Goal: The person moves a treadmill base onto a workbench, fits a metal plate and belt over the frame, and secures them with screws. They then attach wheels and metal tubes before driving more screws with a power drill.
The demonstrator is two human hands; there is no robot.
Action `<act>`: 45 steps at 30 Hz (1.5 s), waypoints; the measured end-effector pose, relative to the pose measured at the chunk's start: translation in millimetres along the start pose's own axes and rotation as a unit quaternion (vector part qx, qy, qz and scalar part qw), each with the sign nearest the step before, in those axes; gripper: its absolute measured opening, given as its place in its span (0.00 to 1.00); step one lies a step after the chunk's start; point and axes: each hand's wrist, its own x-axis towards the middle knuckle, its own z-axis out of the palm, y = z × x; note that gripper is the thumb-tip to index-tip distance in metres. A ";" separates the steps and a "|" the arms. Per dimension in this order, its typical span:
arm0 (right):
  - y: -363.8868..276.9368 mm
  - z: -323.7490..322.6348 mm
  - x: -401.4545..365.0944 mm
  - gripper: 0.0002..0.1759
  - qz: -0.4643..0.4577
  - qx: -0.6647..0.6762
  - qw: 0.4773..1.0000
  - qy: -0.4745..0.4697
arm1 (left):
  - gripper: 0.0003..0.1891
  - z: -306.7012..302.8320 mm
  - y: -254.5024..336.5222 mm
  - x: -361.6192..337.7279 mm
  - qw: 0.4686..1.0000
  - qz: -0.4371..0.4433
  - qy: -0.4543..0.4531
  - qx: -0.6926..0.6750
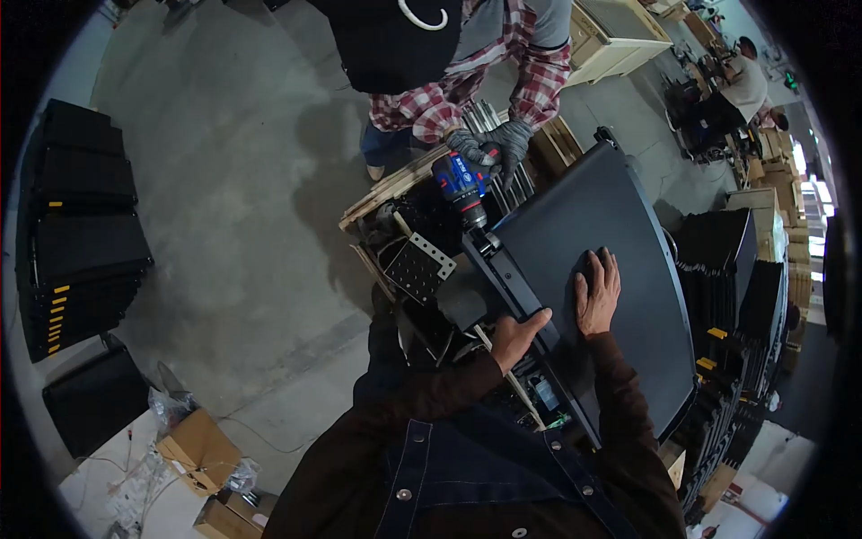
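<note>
A large dark grey panel (620, 225) with a curved right edge lies tilted in front of me. My left hand (521, 340) grips the panel's near-left edge, thumb on top, the other fingers mostly hidden below. Flat on the panel's face rests my right hand (598, 295), its fingers stretched out. At the far-left corner, by a small metal hinge-like bracket (488, 243), a co-worker's gloved hands (503, 148) hold a blue cordless drill (461, 182), its chuck close to the bracket.
An open wooden crate (395, 193) stands under the panel's left side, with a perforated metal plate (420, 268) in it. Stacked black panels (85, 242) stand far left, more (727, 269) at right. Cardboard boxes (199, 449) sit at lower left. Another person (741, 85) is at upper right.
</note>
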 end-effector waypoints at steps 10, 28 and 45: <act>-5.3 -1.3 3.7 0.27 0.012 0.003 0.999 -0.031 | 0.19 -13.1 4.3 0.2 0.994 -0.094 -0.051 0.023; -6.8 0.4 5.4 0.31 0.045 0.018 0.997 -0.054 | 0.21 -21.6 4.9 1.1 0.986 -0.136 -0.092 -0.043; -2.7 2.7 5.3 0.35 0.051 0.008 0.996 -0.072 | 0.24 -20.7 -8.1 -2.3 0.980 -0.051 -0.096 -0.170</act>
